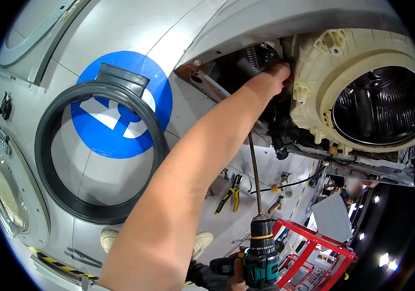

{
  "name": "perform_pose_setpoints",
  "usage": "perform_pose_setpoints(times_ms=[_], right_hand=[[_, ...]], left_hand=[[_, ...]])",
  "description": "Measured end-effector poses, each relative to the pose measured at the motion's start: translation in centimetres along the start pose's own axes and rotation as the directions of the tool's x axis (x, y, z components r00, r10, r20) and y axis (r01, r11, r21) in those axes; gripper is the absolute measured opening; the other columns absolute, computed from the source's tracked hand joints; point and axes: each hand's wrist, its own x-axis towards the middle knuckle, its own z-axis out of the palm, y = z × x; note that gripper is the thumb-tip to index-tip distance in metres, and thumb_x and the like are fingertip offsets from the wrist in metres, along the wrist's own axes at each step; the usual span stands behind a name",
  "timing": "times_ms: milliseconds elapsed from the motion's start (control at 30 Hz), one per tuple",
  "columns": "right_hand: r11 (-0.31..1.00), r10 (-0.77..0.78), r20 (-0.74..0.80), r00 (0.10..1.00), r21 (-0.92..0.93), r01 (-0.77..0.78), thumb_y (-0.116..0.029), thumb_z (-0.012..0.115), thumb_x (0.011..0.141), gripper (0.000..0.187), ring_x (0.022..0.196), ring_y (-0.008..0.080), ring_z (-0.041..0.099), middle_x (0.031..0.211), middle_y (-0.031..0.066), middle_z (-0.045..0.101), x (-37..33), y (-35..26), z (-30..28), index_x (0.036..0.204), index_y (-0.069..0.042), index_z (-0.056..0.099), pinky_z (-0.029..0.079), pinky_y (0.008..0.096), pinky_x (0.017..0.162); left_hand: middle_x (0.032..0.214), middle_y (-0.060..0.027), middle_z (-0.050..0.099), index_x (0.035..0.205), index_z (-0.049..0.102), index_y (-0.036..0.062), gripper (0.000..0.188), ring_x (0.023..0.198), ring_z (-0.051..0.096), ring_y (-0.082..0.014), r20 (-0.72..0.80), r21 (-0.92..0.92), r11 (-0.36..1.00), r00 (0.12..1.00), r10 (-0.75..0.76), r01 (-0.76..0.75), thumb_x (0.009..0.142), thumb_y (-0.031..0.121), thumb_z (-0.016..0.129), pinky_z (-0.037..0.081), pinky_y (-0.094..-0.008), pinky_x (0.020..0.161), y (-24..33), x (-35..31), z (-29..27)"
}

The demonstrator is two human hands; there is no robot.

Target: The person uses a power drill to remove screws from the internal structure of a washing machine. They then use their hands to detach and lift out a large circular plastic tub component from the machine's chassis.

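Note:
My left arm stretches across the view into the open body of a front-loading washing machine. My left hand (279, 75) is in the gap beside the cream plastic tub (309, 68), close to a dark ribbed part (261, 56). Its fingers are mostly hidden, so whether it grips anything does not show. At the bottom, my right hand (238, 277) is closed around a teal and black cordless drill (262, 252). A long thin bit (255, 174) runs from the drill's chuck up toward the machine. The tub's round opening shows a metal drum (379, 106).
A grey rubber door gasket (42, 160) lies on the floor over a blue round marking (120, 58). Yellow-black pliers (229, 194) and a hammer (275, 204) lie below the machine. The washer door (23, 194) rests at far left. A red cart (314, 242) stands at lower right.

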Motion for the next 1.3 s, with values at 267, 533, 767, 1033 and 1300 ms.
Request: perform_pose_setpoints(times_ms=[267,533,767,1033,1300], right_hand=[[1.000,0.011,-0.046,0.999,0.015,-0.010,-0.022,0.069,0.083,0.042,0.076,0.0176,0.061,0.086,0.0086,0.063,0.7,-1.0,0.3,0.118,-0.002,0.057,0.052,0.0302,0.070],[0.998,-0.051,-0.071,0.996,0.036,0.054,-0.025,0.069,0.082,0.044,0.075,0.0177,0.062,0.084,0.0089,0.063,1.4,-2.5,1.6,0.117,-0.001,0.056,0.052,0.0296,0.068],[0.975,-0.201,0.036,0.979,0.100,0.197,-0.021,0.065,0.087,0.043,0.077,0.0156,0.061,0.084,0.0083,0.063,3.7,-4.5,6.0,0.120,0.004,0.056,0.051,0.0283,0.073],[0.913,-0.358,0.099,0.929,0.246,0.326,-0.010,0.062,0.088,0.033,0.082,0.0169,0.063,0.109,0.0104,0.062,3.3,-4.0,9.8,0.120,-0.001,0.056,0.052,0.0330,0.075],[0.952,-0.299,0.176,0.938,0.125,0.280,-0.004,0.061,0.091,0.011,0.083,0.0226,0.060,0.095,0.0114,0.065,2.2,-2.8,8.9,0.099,0.001,0.066,0.048,0.0354,0.074]], left_hand=[[0.091,-0.0034,0.066,0.103,0.061,0.0093,0.021,0.081,0.063,-0.0183,0.071,-0.012,0.994,0.991,-0.111,0.112,0.101,0.022,0.044,0.053,-0.0377,0.078,0.8,-1.5,-1.3],[0.082,-0.0077,0.066,0.100,0.062,0.0021,0.018,0.066,0.063,-0.0191,0.053,0.133,0.989,0.997,0.064,-0.071,0.096,0.019,0.057,0.054,-0.0326,0.059,4.0,-6.5,-2.7],[0.081,-0.0055,0.061,0.112,0.057,-0.0014,0.028,0.070,0.056,-0.0129,-0.004,0.409,0.909,0.996,0.086,-0.077,0.099,0.024,0.054,0.045,-0.0263,0.066,7.6,-21.8,-12.9],[0.073,-0.0031,0.052,0.080,0.051,0.0093,0.039,0.063,0.050,-0.0128,-0.145,0.324,0.922,0.974,-0.174,0.213,0.102,0.041,0.044,0.041,-0.0277,0.060,2.5,-37.1,-20.4],[0.064,-0.0087,0.051,0.070,0.053,0.0037,0.031,0.059,0.053,-0.0201,-0.043,0.944,0.326,0.999,-0.031,0.050,0.090,0.026,0.063,0.039,-0.0338,0.053,-5.0,-50.9,-25.9]])
